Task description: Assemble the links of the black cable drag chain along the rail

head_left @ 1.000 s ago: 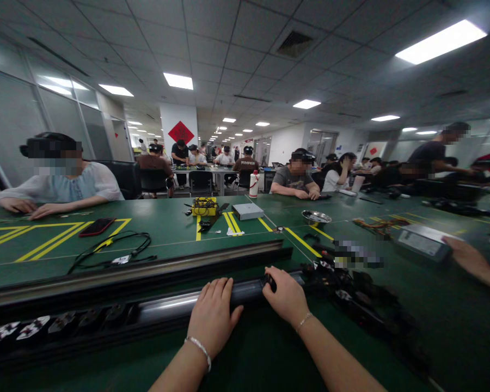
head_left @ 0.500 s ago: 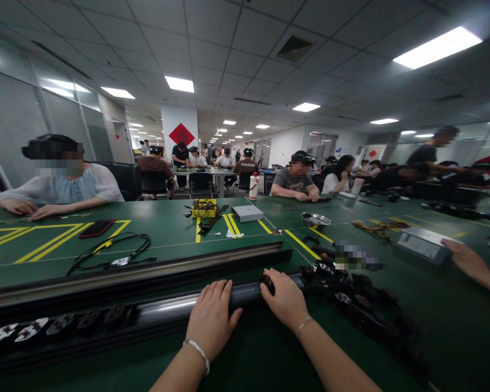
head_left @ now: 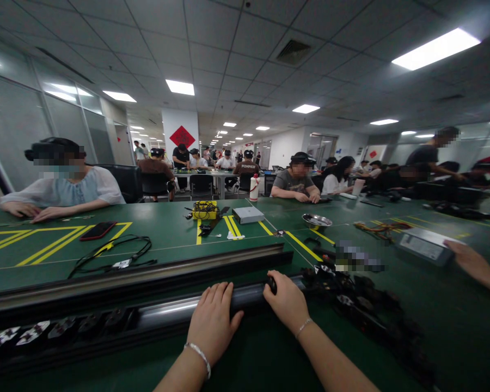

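Note:
A long black rail (head_left: 159, 316) lies across the green table (head_left: 167, 223) right in front of me, with a shiny bare stretch in its middle and black clip-like parts (head_left: 65, 326) seated along its left part. My left hand (head_left: 212, 326) rests flat on the rail, fingers stretched over its top. My right hand (head_left: 288, 302) is curled at the rail's right part, its fingers pinched on a small black part (head_left: 271, 283). A heap of loose black parts (head_left: 363, 305) lies just right of that hand.
A second long black rail (head_left: 147, 272) lies just behind the first. Beyond it are a black cable (head_left: 114, 253), a red phone (head_left: 97, 230), a yellow box (head_left: 204, 209), a grey box (head_left: 248, 214) and a metal bowl (head_left: 316, 220). Another person's hand (head_left: 469, 258) reaches in at right by a grey unit (head_left: 424, 245). People sit around.
Both hands stay on the rail in almost the same place. The view has tilted slightly, so everything sits a little lower in the picture.

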The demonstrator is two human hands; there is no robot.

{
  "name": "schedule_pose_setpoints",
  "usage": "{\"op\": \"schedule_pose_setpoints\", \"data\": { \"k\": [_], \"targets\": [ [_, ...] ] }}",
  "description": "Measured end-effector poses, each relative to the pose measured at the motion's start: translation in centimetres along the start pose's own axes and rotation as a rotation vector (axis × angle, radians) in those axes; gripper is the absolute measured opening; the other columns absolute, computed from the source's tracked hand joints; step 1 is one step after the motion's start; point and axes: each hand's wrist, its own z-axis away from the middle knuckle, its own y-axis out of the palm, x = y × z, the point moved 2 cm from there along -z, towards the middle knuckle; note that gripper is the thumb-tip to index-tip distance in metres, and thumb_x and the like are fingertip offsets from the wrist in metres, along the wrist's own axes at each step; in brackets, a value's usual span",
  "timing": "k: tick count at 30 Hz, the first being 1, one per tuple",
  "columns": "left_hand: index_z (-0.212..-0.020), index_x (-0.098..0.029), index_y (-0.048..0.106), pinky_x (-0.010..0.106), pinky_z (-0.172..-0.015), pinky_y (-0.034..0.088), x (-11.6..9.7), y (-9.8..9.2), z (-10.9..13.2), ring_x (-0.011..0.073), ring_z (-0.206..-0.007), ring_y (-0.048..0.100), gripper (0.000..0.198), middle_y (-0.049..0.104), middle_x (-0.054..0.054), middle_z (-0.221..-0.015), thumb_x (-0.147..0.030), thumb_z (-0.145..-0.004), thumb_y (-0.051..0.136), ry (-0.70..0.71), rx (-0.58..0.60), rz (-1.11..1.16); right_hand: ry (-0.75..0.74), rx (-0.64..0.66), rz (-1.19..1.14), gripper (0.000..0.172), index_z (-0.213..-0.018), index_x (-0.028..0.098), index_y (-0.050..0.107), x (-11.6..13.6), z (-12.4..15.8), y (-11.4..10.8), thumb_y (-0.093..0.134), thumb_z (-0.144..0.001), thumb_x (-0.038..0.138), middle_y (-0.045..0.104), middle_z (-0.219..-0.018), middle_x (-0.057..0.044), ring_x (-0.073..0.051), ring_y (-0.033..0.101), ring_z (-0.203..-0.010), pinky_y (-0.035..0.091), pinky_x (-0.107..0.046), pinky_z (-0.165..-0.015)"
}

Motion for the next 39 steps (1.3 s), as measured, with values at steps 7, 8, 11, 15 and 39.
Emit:
{"op": "schedule_pose_setpoints", "data": {
  "k": [7,8,11,15,39],
  "targets": [
    [-0.122,-0.015,0.046,0.043,-0.100,0.033,0.03,0.11,0.09,0.0252,-0.113,0.047,0.050,0.053,0.010,-0.122,-0.036,-0.077,0.050,-0.003,-0.009,0.004,-0.020,-0.034,0.024,0.033,-0.103,0.015,0.057,-0.12,-0.02,0.29,0.043,-0.076,0.027,0.062,-0.104,-0.007,-0.019,0.055,-0.098,0.030,-0.031,-0.097],
    [-0.122,-0.015,0.045,0.043,-0.100,0.033,0.06,0.15,0.10,0.0251,-0.113,0.047,0.050,0.053,0.010,-0.122,-0.036,-0.077,0.050,-0.002,-0.012,0.003,-0.020,-0.034,0.026,0.033,-0.103,0.015,0.057,-0.19,-0.01,0.40,0.043,-0.076,0.027,0.062,-0.104,-0.007,-0.019,0.054,-0.099,0.029,-0.032,-0.098],
    [-0.122,-0.015,0.045,0.044,-0.100,0.033,0.13,0.25,0.10,0.0251,-0.113,0.047,0.051,0.053,0.009,-0.122,-0.036,-0.076,0.050,0.000,-0.018,-0.002,-0.013,-0.026,0.032,0.034,-0.104,0.015,0.058,-0.38,-0.01,0.64,0.043,-0.076,0.027,0.061,-0.107,-0.008,-0.019,0.052,-0.106,0.027,-0.032,-0.100],
    [-0.121,-0.016,0.046,0.044,-0.098,0.035,0.09,0.11,0.08,0.0253,-0.112,0.047,0.049,0.054,0.009,-0.121,-0.036,-0.076,0.050,0.004,-0.031,-0.005,-0.004,-0.022,0.039,0.034,-0.102,0.015,0.059,-0.38,-0.06,0.56,0.042,-0.075,0.027,0.061,-0.108,-0.009,-0.020,0.050,-0.108,0.028,-0.032,-0.099],
    [-0.121,-0.014,0.046,0.044,-0.098,0.035,0.00,-0.09,0.08,0.0261,-0.111,0.048,0.049,0.054,0.010,-0.122,-0.035,-0.077,0.050,0.007,-0.017,-0.013,0.061,-0.032,-0.016,0.040,-0.111,0.015,0.053,-0.34,-0.04,0.06,0.043,-0.073,0.022,0.061,-0.108,-0.008,-0.019,0.055,-0.099,0.037,-0.030,-0.088]
  ]
}}
